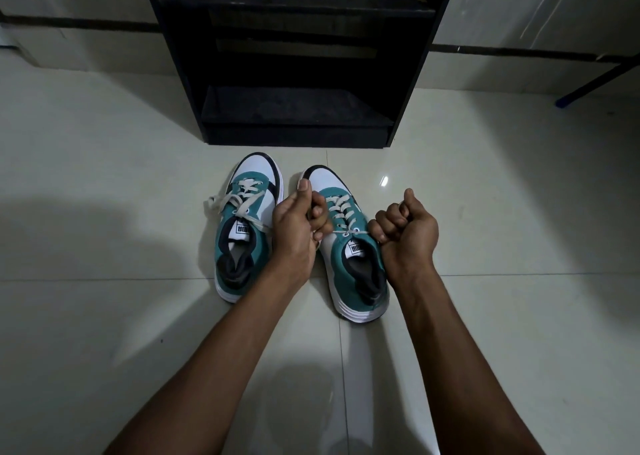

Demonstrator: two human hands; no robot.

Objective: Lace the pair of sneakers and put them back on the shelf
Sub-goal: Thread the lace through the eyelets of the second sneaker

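Both fists, left hand (297, 226) and right hand (405, 233), grip the lace (346, 233) ends across the right sneaker (349, 246) between them.

Both forearms bare, reaching forward and converging slightly toward centre frame. Left hand (298, 226): closed into a fist, back of hand facing left and up, thumb extended straight forward along the top, fingers curled under. Right hand (403, 227): also a closed fist, knuckles facing left toward the other hand, thumb raised on top, wrist bent slightly inward. The two fists are level with each other and apart. Each grip pinches a lace end, drawn taut between them.
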